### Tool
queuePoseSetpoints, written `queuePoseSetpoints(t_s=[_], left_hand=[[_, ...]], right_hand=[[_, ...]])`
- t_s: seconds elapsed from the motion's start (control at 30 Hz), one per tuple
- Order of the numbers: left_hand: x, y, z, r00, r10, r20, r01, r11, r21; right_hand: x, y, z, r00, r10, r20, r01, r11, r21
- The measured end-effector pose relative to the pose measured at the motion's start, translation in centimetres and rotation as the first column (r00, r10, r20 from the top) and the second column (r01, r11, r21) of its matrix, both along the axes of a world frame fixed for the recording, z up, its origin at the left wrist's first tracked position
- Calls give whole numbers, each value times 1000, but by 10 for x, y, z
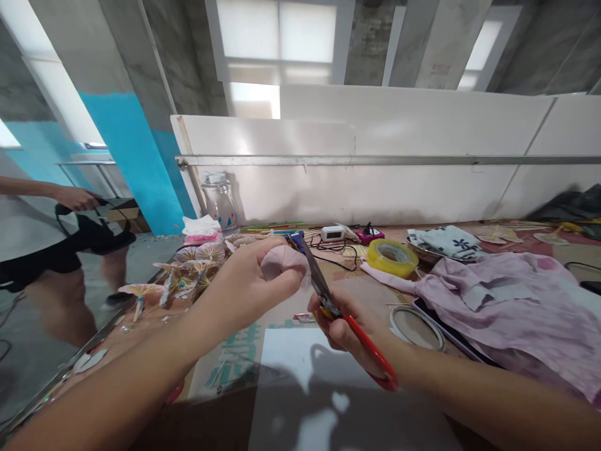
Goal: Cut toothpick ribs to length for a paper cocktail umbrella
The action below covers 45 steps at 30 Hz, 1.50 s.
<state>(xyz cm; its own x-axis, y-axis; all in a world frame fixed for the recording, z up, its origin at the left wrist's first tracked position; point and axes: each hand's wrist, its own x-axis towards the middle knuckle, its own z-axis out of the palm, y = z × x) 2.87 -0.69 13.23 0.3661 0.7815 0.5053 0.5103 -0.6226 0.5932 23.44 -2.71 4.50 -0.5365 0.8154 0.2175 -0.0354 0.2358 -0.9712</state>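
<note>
I am watching my left hand point(244, 275) pinching the small round pink paper canopy point(282, 263) at frame centre. My right hand point(347, 326), just lower right, is gripping red-handled metal scissors point(328, 294), with the blades slanting up-left along the canopy's right edge.

Bright daylight pours from the windows point(277, 37) far above the fingers point(256, 249) (blown out), throwing soft shadows below them; edges bend.
</note>
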Motion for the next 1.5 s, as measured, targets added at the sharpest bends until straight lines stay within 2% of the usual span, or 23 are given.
queuePoseSetpoints(t_s=[0.4,0.67,0.87,1.03,1.13,1.33,1.5], left_hand=[[1,1,0,1000,9,-11,-9,1000,-5],[-1,2,-3,1000,2,1,-2,1000,-13],[0,4,-3,1000,-1,14,1,1000,-6],[-2,4,-3,999,-14,35,13,1000,14],[-2,5,-2,998,-28,50,28,1000,-3],[0,4,-2,996,14,87,-12,1000,-25],[0,2,-1,998,22,50,-22,1000,-1]], right_hand=[[1,0,-5,999,0,-34,-1,998,-55],[0,6,-23,989,20,-145,-27,998,-49],[-5,3,-13,994,-23,-111,13,995,-95],[-2,3,-10,992,-83,-90,90,993,71],[2,3,-13,993,-78,-84,88,988,129],[4,3,-13,998,11,-63,-6,998,70],[3,2,-10,999,-13,-40,16,998,59]])
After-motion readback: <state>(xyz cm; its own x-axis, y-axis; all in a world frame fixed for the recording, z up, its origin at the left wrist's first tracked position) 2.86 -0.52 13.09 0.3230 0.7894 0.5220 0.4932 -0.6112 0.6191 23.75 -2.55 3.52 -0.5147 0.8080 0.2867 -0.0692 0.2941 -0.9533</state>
